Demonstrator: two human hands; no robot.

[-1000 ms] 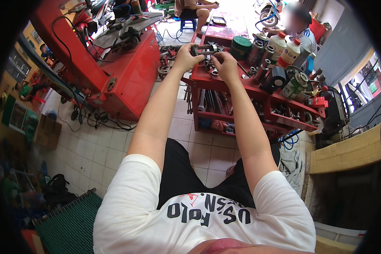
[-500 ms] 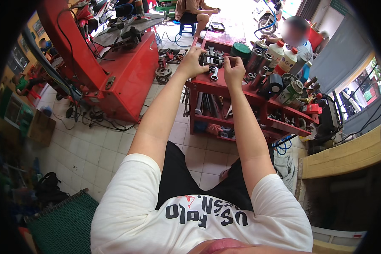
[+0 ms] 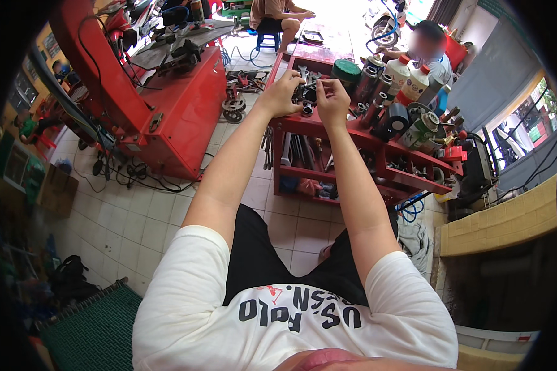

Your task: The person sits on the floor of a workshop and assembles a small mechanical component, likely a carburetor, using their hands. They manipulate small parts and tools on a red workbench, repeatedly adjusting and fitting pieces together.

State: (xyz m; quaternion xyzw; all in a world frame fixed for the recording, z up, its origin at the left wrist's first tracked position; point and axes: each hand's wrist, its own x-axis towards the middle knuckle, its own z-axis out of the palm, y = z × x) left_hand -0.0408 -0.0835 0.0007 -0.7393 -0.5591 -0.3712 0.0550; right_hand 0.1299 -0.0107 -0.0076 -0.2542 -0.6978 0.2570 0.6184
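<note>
A dark metal part sits over the red cart's top shelf, in a tiled workshop with a red machine at left. The left hand and right hand, fingers curled, pinch it between them. Right of them stand white bottles with red caps and dark cans.

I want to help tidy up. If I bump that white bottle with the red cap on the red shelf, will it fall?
Probably. The white bottle stands tall and narrow, so it may tip. It is crowded among other cans, so it could knock them too. Its round body would likely roll.
</note>
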